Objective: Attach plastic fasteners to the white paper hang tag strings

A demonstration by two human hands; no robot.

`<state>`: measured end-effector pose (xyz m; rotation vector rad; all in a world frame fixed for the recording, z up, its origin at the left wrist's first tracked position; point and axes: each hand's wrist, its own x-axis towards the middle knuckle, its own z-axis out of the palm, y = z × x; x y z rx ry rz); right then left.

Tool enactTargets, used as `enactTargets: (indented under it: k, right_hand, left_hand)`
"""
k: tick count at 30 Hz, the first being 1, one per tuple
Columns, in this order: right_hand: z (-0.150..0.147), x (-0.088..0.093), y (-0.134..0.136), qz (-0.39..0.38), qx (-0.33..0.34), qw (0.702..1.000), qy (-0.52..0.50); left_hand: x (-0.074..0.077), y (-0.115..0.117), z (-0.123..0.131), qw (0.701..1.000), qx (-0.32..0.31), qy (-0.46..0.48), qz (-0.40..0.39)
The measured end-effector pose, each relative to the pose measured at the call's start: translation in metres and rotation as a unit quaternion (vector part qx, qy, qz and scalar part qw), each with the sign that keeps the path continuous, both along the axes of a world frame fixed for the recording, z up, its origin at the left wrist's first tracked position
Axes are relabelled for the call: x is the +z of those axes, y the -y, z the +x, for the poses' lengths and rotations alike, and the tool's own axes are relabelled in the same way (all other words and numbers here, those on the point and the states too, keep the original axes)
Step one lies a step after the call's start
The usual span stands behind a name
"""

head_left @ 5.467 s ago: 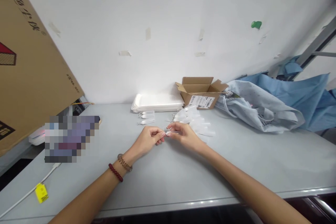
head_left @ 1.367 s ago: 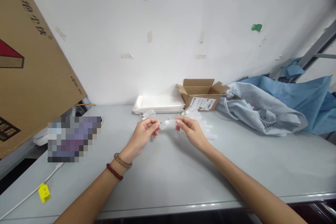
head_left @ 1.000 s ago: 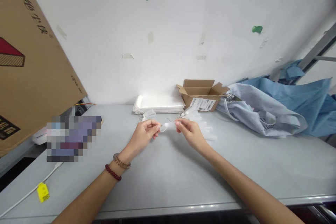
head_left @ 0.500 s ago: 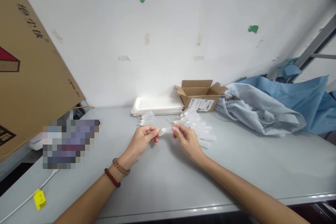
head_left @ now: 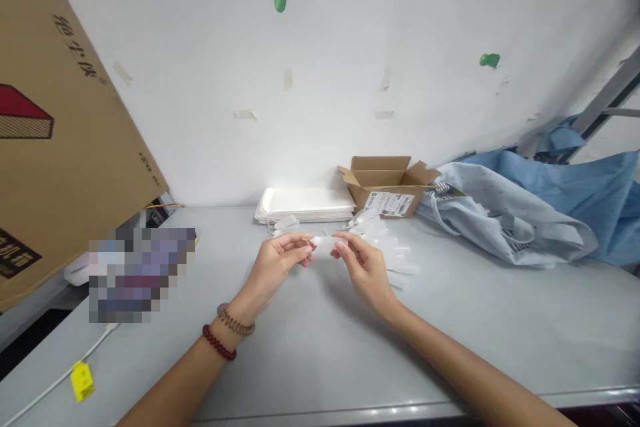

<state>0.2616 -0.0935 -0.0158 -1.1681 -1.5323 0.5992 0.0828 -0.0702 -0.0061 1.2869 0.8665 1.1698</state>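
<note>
The left hand [head_left: 280, 260] and right hand [head_left: 363, 263] are each pinching one end of a small translucent white plastic strip [head_left: 324, 243], stretching it flat just above the grey table [head_left: 310, 347]. Similar white pieces [head_left: 393, 255] are lying heaped just beyond the right hand (handy, apparently, for reaching).

Head camera looks forward and down, close over the table [head_left: 320, 360], facing the wall [head_left: 350, 47]; edges seem warped.
</note>
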Motion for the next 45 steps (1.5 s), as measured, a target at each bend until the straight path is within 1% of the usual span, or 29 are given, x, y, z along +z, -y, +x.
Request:
enactTargets:
  k: [4,9,13,16,19,21,25,27,32,35,37,40,42,44,45]
  right_hand:
    - [0.001,0.0,-0.002,0.01,0.011,1.0,-0.003]
    - [0.001,-0.001,-0.002,0.008,0.01,1.0,0.005]
    - [-0.001,0.0,-0.001,0.002,0.0,1.0,0.022]
    - [-0.001,0.0,0.0,-0.004,0.003,0.999,0.033]
    - [-0.002,-0.002,0.001,0.0,0.002,0.999,0.035]
    - [-0.002,-0.003,0.001,0.004,-0.001,0.999,0.039]
    - [-0.004,-0.005,0.002,0.002,0.004,0.999,0.054]
    - [-0.005,-0.004,0.003,0.0,0.005,0.998,0.056]
    - [-0.003,0.003,0.0,-0.02,0.025,0.999,0.017]
    - [-0.002,0.01,-0.001,-0.021,0.036,0.999,-0.002]
    - [-0.001,0.011,-0.002,-0.02,0.033,0.999,-0.001]
    - [-0.001,0.009,-0.004,-0.021,0.031,0.999,0.008]
    - [-0.001,0.007,-0.007,-0.014,0.027,0.999,0.037]
    - [0.0,0.01,-0.006,0.036,0.004,0.994,0.099]
    - [0.0,0.013,-0.003,0.083,-0.012,0.987,0.135]
  left_hand:
    - [0.003,-0.002,-0.005,0.999,0.024,-0.023,0.022]
    - [0.0,-0.006,-0.009,0.998,0.055,-0.009,-0.003]
    - [-0.001,-0.007,-0.009,0.999,0.027,-0.026,0.001]
    - [-0.002,-0.007,-0.009,1.0,-0.004,-0.018,-0.023]
    - [-0.005,-0.007,-0.01,0.999,-0.022,-0.008,-0.042]
    - [-0.008,-0.008,-0.01,0.999,-0.022,-0.013,-0.045]
    - [-0.013,-0.01,-0.01,0.999,0.0,-0.028,-0.047]
    - [-0.014,-0.01,-0.009,0.998,-0.007,-0.001,-0.063]
    - [-0.011,-0.014,-0.007,0.986,-0.055,0.108,-0.115]
    - [-0.009,-0.017,-0.009,0.98,-0.046,0.145,-0.129]
    - [-0.008,-0.017,-0.011,0.982,-0.042,0.133,-0.125]
    - [-0.006,-0.014,-0.011,0.992,-0.046,0.082,-0.083]
    - [-0.005,-0.012,-0.01,0.996,-0.039,0.052,-0.061]
    - [-0.004,-0.013,-0.011,0.998,-0.016,0.034,-0.054]
    - [-0.004,-0.015,-0.012,0.998,0.004,0.03,-0.053]
